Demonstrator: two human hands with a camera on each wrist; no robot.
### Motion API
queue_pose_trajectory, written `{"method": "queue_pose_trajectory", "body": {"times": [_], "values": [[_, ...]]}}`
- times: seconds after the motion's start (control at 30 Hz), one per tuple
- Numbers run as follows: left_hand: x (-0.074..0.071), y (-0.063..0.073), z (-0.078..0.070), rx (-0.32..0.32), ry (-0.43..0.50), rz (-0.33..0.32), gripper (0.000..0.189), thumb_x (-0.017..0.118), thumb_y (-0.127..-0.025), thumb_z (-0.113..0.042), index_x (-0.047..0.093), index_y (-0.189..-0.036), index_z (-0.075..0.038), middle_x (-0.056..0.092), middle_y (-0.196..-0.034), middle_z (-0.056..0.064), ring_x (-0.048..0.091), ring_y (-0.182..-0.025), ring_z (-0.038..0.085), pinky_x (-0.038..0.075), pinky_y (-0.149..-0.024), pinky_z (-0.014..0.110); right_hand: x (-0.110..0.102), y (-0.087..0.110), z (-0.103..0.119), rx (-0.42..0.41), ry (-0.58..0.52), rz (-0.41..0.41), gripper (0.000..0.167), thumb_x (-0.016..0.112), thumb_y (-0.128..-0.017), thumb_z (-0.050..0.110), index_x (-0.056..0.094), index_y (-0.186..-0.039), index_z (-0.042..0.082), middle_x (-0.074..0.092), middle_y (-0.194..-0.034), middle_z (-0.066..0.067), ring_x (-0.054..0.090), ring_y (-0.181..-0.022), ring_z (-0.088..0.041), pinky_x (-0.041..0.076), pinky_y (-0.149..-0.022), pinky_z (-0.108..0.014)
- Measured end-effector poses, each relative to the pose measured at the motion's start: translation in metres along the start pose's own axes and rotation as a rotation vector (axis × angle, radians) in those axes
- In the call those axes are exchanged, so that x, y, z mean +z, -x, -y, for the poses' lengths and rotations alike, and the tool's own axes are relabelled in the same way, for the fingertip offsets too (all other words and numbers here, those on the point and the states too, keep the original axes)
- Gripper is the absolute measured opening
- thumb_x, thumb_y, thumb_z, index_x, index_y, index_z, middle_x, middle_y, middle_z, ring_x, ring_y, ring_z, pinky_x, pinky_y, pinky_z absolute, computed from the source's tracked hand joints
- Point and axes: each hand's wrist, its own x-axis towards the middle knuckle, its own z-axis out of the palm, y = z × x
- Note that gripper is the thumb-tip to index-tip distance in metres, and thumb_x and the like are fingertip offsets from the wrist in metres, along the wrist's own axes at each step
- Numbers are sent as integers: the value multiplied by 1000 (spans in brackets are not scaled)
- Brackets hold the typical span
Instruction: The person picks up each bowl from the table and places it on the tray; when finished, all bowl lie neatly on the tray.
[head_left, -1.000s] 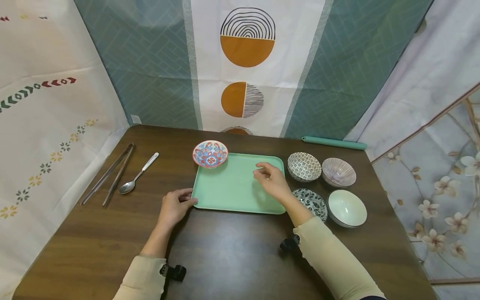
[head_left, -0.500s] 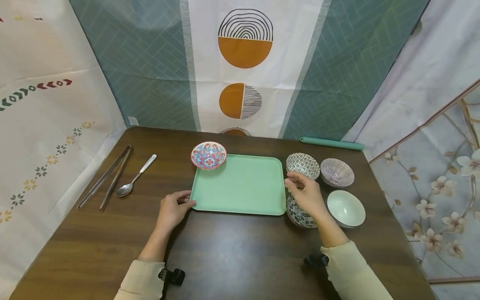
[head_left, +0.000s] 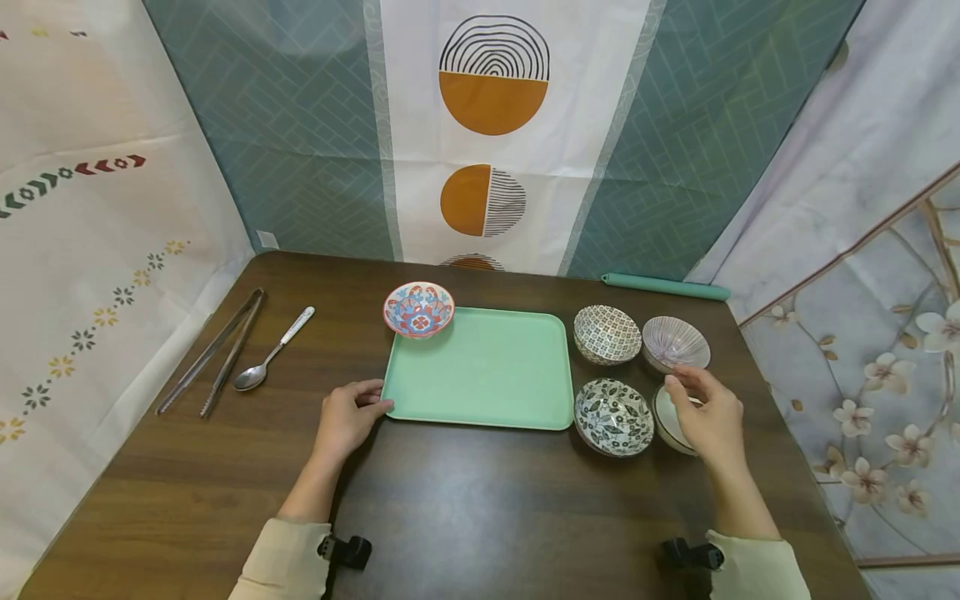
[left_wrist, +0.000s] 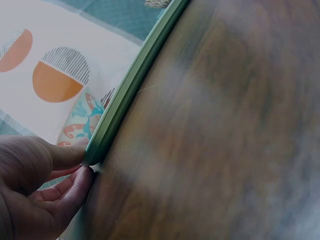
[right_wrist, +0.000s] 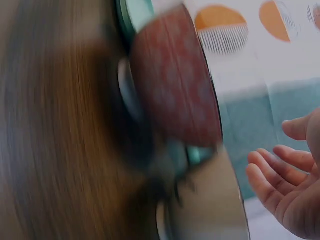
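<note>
My left hand point(head_left: 348, 421) pinches the near left corner of a mint-green tray point(head_left: 480, 367), thumb and fingers meeting at the rim point(left_wrist: 107, 127) in the left wrist view. Over a pale bowl point(head_left: 667, 417) at the right hovers my right hand point(head_left: 708, 417), hiding much of that bowl. The right wrist view has its fingers point(right_wrist: 272, 182) spread and loosely bent, holding nothing. Beside the pale bowl sits a leaf-patterned bowl point(head_left: 613, 417), whose reddish outside point(right_wrist: 175, 80) appears blurred in that view. A red-and-blue bowl point(head_left: 418, 310) overlaps the tray's far left corner.
Behind the two near bowls stand a lattice-patterned bowl point(head_left: 607, 333) and a purple-striped bowl point(head_left: 677, 343). Metal tongs point(head_left: 213, 350) and a spoon point(head_left: 273, 350) lie at the left. A green rod point(head_left: 663, 287) lies along the far table edge, before the hanging cloth point(head_left: 318, 167).
My right hand has moved from above the tray, rightward over the leaf-patterned bowl, to the pale bowl. The left hand has stayed at the tray's corner.
</note>
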Motion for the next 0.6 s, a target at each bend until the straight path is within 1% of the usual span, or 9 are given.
{"method": "queue_pose_trajectory", "body": {"times": [0.1, 0.17, 0.27, 0.33, 0.47, 0.5, 0.53, 0.57, 0.6], "values": [[-1, 0, 1, -5, -1, 10, 34, 83, -84, -7, 74, -114, 4, 75, -92, 15, 73, -86, 28, 54, -71, 26, -16, -1, -17, 43, 61, -57, 28, 67, -98, 15, 70, -117, -5, 73, -104, -23, 51, -77, 24, 42, -71, -3], [-1, -1, 0, -10, 6, 17, 34, 83, -85, -8, 74, -115, 4, 74, -94, 15, 73, -88, 28, 54, -71, 26, -26, -3, -26, 88, 108, -80, 29, 66, -98, 17, 70, -118, -4, 73, -107, -23, 49, -77, 24, 40, -72, -4], [0, -1, 0, -9, 18, 22, 35, 82, -85, -8, 73, -116, 4, 74, -95, 16, 73, -89, 28, 54, -72, 24, -38, -4, -41, 140, 152, -93, 33, 63, -99, 19, 68, -122, -4, 71, -111, -24, 45, -76, 23, 39, -71, -7], [0, -1, 1, -8, 20, 23, 34, 83, -85, -8, 74, -115, 4, 74, -95, 16, 73, -89, 28, 54, -72, 23, -44, -4, -50, 154, 169, -104, 34, 63, -100, 19, 67, -123, -6, 70, -113, -25, 43, -76, 25, 38, -71, -6], [-1, -1, 2, 1, 23, 24, 33, 82, -85, -7, 73, -115, 5, 74, -94, 16, 73, -88, 29, 54, -71, 24, -50, -3, -67, 139, 191, -105, 34, 64, -98, 14, 65, -122, -11, 69, -113, -29, 40, -76, 27, 38, -70, -1], [-1, 0, 2, 2, 24, 25, 33, 82, -85, -6, 73, -115, 6, 74, -93, 16, 72, -87, 29, 54, -71, 24, -51, -2, -71, 136, 199, -92, 35, 64, -98, 13, 64, -122, -12, 68, -113, -30, 40, -75, 27, 36, -74, -2], [-2, 0, 2, 3, 26, 24, 33, 82, -85, -6, 73, -114, 6, 74, -93, 16, 72, -87, 29, 55, -71, 25, -52, -1, -74, 131, 217, -76, 35, 65, -98, 13, 64, -122, -13, 68, -112, -31, 45, -75, 23, 37, -73, -2], [-2, 0, 2, 5, 28, 23, 33, 82, -85, -6, 73, -114, 6, 74, -93, 16, 72, -87, 29, 55, -71, 26, -53, 0, -78, 124, 237, -58, 35, 65, -98, 13, 64, -121, -13, 68, -111, -32, 54, -75, 16, 37, -72, -3], [-2, 1, 2, 7, 29, 23, 33, 82, -85, -6, 73, -114, 6, 74, -93, 16, 72, -87, 29, 55, -72, 26, -55, 1, -81, 119, 266, -35, 36, 64, -98, 15, 65, -121, -13, 69, -110, -32, 62, -75, 6, 40, -72, -8]]}}
